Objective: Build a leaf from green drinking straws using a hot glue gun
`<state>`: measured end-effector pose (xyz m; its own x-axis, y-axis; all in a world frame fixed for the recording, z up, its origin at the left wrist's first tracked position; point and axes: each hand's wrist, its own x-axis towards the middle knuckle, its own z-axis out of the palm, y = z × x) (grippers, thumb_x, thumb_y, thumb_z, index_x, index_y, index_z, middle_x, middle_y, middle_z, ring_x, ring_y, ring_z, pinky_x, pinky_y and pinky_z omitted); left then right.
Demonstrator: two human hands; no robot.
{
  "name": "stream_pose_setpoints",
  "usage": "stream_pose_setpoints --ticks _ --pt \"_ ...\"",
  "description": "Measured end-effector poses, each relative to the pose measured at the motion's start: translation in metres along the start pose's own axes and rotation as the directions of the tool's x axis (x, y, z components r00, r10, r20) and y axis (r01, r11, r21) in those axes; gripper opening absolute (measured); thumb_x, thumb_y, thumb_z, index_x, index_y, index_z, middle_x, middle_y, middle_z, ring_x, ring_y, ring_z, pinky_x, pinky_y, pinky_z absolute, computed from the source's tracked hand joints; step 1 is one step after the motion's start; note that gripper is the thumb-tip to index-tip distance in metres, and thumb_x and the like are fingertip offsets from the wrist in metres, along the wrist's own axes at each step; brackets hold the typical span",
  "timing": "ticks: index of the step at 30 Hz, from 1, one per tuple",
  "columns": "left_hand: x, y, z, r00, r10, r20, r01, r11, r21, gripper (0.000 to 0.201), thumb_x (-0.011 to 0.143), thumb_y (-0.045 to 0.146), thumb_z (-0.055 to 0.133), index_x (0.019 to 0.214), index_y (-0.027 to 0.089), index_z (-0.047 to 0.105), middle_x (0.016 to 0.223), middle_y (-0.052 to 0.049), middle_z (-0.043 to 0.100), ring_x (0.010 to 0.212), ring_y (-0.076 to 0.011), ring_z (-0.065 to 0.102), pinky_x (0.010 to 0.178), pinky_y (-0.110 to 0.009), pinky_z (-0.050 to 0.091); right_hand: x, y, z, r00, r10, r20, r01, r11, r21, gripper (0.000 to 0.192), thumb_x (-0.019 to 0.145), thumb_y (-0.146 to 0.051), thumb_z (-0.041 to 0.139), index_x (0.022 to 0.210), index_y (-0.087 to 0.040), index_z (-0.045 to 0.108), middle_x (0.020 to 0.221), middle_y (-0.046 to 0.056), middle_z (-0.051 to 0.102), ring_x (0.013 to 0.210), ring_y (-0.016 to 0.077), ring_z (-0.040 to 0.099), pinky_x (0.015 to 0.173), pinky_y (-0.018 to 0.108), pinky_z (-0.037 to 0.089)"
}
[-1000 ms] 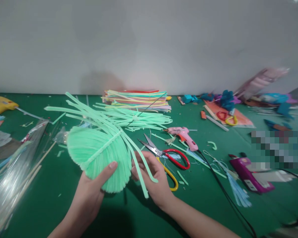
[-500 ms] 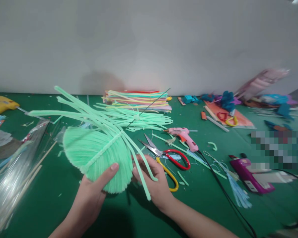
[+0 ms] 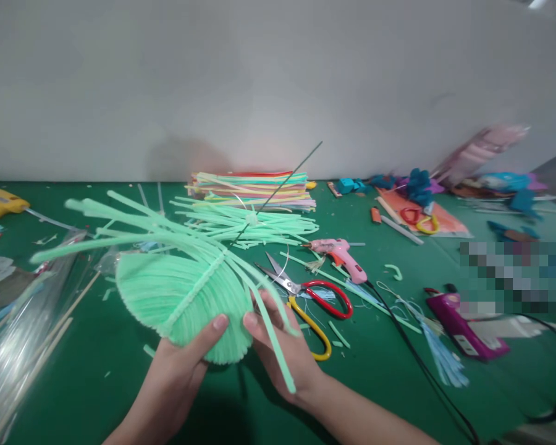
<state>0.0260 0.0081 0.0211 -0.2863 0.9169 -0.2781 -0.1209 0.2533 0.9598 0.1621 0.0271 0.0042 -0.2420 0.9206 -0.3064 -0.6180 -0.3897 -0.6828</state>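
Tilted flatter since before: green fan (image 3: 180, 296), pinched between left hand (image 3: 183, 364) and right hand (image 3: 282, 346); could unravel if squeezed unevenly.

fuzzy matt pipe-cleaner leaf (image 3: 176, 296), shiny metal scissor blades (image 3: 278, 275) with glossy plastic handles, matt green felt-looking table cover (image 3: 375, 364), crinkly glossy cellophane (image 3: 23, 334).

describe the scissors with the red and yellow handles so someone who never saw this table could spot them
On the green table, look just right of the right hand gripping the green pipe-cleaner leaf. The scissors lie there, blades apart, beside the pink glue gun; one red handle and one yellow set them apart.
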Motion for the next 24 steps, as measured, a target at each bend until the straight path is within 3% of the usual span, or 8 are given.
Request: stream_pose_setpoints --ticks 3,8,13,17,20,24 --pt "0.009 -0.018 -0.018 0.964 0.24 0.117 -0.265 0.911 0.317 0.015 0.071 0.033 0.071 0.083 0.025 0.074 0.104 -0.004 0.076 0.123 -0.0319 0.059 0.112 -0.041 0.04 0.002 -0.003 0.0 0.996 0.09 -0.012 -0.088 0.992 0.087 0.04 0.061 -0.034 0.088 0.096 -0.023 0.071 0.096 0.003 0.071 0.088 0.02 0.065 0.085 0.034 0.05" --pt "0.015 -0.026 -0.032 0.939 0.315 0.136 -0.343 0.861 0.374 0.028 0.072 0.034 0.071 0.098 0.024 0.074 0.117 -0.005 0.072 0.131 -0.0333 0.051 0.119 -0.044 0.027 0.004 -0.012 -0.004 0.999 0.044 0.019 -0.045 0.997 0.059 0.038 0.063 -0.033 0.086 0.096 -0.022 0.072 0.092 0.004 0.074 0.09 0.024 0.067 0.087 0.038 0.05" --pt "0.005 -0.022 -0.018 0.971 0.231 0.064 -0.239 0.912 0.332 0.021 0.071 0.031 0.074 0.091 0.023 0.073 0.108 -0.006 0.074 0.129 -0.0336 0.053 0.118 -0.045 0.03 0.005 -0.021 -0.001 0.98 0.133 0.15 -0.148 0.984 0.099 0.044 0.06 -0.025 0.086 0.101 -0.023 0.07 0.1 0.005 0.074 0.096 0.0262 0.068 0.089 0.04 0.051" --pt "-0.005 -0.016 0.0 0.965 0.252 -0.068 -0.234 0.95 0.205 0.017 0.068 0.029 0.076 0.083 0.024 0.072 0.11 -0.005 0.073 0.137 -0.0339 0.043 0.118 -0.042 0.03 0.006 -0.025 -0.002 0.983 0.16 0.085 -0.168 0.98 0.103 0.049 0.052 -0.025 0.09 0.097 -0.022 0.068 0.097 0.003 0.074 0.092 0.0244 0.068 0.09 0.04 0.05" --pt "-0.008 -0.006 0.009 0.981 0.147 -0.125 -0.134 0.986 0.102 0.012 0.068 0.027 0.075 0.078 0.024 0.07 0.11 -0.004 0.073 0.135 -0.034 0.047 0.112 -0.04 0.041 0.008 -0.024 -0.007 0.997 0.082 0.003 -0.083 0.996 0.016 0.044 0.055 -0.026 0.091 0.092 -0.022 0.068 0.091 0.0 0.073 0.086 0.0197 0.067 0.084 0.034 0.051" --pt "-0.01 0.007 0.017 0.99 0.019 -0.14 -0.026 0.998 -0.049 0.01 0.069 0.025 0.074 0.078 0.023 0.069 0.107 -0.005 0.074 0.113 -0.0332 0.065 0.092 -0.039 0.058 0.012 -0.022 -0.015 0.998 -0.047 0.037 0.051 0.993 -0.105 0.037 0.056 -0.021 0.091 0.086 -0.024 0.069 0.09 -0.002 0.072 0.086 0.0152 0.066 0.079 0.026 0.051"
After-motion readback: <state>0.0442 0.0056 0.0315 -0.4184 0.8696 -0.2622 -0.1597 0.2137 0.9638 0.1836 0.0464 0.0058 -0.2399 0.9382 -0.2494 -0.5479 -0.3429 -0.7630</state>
